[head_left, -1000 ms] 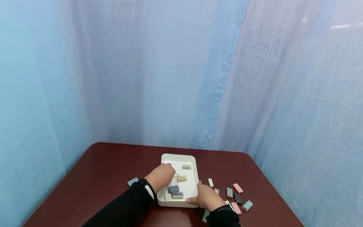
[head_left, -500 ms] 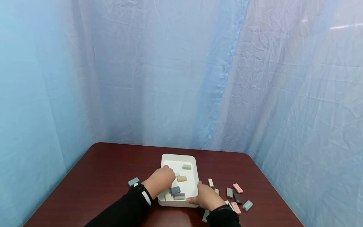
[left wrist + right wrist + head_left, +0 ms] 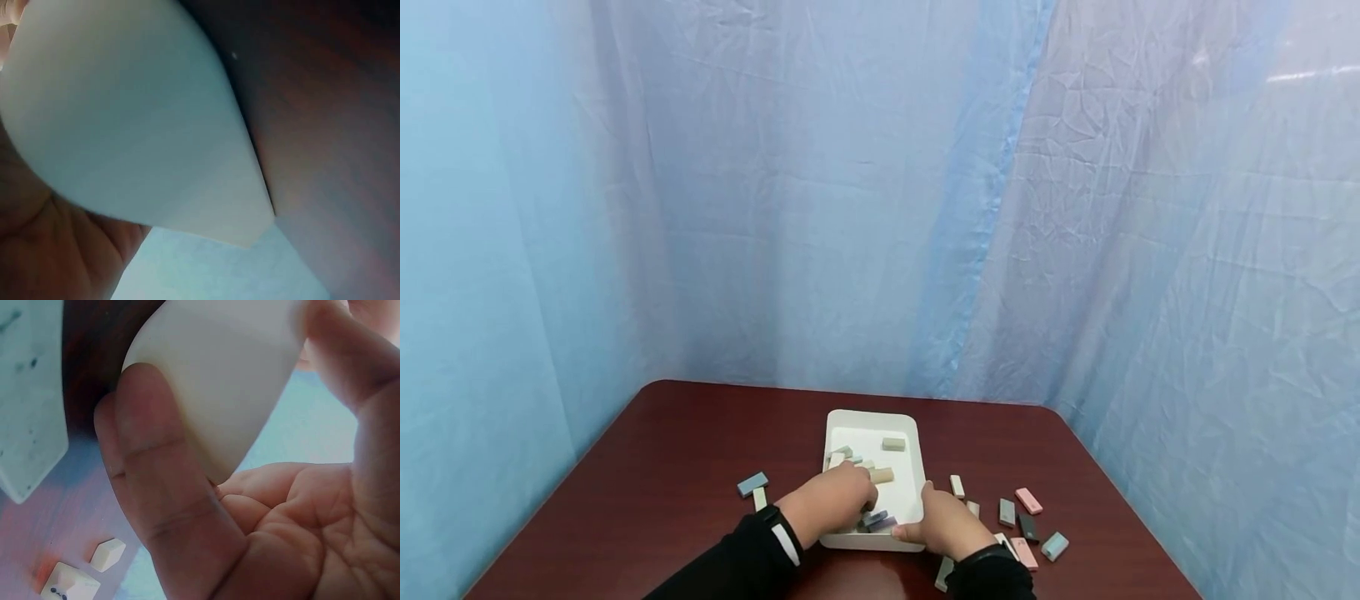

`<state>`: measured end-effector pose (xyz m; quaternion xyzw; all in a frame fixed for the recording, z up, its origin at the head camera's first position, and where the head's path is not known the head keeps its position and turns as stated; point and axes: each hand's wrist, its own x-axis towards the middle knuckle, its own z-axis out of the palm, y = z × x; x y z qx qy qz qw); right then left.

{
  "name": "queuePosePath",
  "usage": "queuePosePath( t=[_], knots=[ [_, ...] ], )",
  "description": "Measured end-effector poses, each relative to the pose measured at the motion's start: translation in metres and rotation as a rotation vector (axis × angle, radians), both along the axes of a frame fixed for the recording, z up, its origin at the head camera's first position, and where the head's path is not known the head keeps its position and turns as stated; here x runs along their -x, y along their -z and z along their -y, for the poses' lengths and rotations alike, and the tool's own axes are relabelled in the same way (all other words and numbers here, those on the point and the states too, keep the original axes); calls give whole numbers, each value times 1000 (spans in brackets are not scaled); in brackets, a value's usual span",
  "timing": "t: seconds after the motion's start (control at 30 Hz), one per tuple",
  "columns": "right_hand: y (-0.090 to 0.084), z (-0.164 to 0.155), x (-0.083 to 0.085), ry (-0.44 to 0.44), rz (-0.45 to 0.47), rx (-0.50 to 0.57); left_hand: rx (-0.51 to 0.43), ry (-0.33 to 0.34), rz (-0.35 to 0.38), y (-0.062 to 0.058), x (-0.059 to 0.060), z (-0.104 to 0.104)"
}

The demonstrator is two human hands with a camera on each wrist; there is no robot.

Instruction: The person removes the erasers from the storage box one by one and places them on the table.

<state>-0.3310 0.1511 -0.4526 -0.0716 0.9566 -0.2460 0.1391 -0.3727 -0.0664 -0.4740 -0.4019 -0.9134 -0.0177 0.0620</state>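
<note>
- Here's the white tray [image 3: 868, 542], sitting on the dark red-brown table [image 3: 700, 442], its long side running away from the person.
- The right hand [image 3: 951, 521] has the tray by its near right corner: thumb over the near rim, fingers bent along the outside wall, a firm grasp that the right wrist view backs up.
- The left hand [image 3: 835, 504] reaches over the left wall and down into the tray, knuckles up; the fingertips are hidden, so I can't tell whether they grasp a block.
- Inside, just beyond that hand, a tan block [image 3: 883, 475] lies on the tray floor, with a pale grey-green block [image 3: 893, 444] farther back.
- At the left wall, a white block [image 3: 837, 459] shows near another greyish block [image 3: 844, 451].
- On the near side of the hand, a purple block [image 3: 884, 525] lies close to a blue-grey block [image 3: 875, 517], both by the near rim.
- Out left on the table, a blue block [image 3: 752, 483] has a cream block [image 3: 760, 498] just beside it.
- Over on the right, a loose scatter: two pink blocks [image 3: 1028, 501], a dark grey block [image 3: 1028, 527], a light blue block [image 3: 1055, 546] and several paler ones.
- Behind it all hangs a blue curtain [image 3: 850, 208].
</note>
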Motion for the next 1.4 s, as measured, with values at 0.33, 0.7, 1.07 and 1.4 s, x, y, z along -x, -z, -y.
queuePosePath(
  t=[0.33, 0.7, 1.07, 1.4],
  knots=[
    [1, 0, -1, 7, -11, -3, -55, -62, 16, -16, -7, 12],
    [0, -1, 3, 31, 1, -10, -50, -387, 15, -40, -12, 49],
    [1, -1, 5, 39, -14, 1, -123, -548, 104, -30, -17, 86],
    [2, 1, 2, 33, -7, 15, -83, -568, 133, -16, -17, 87]
  ],
)
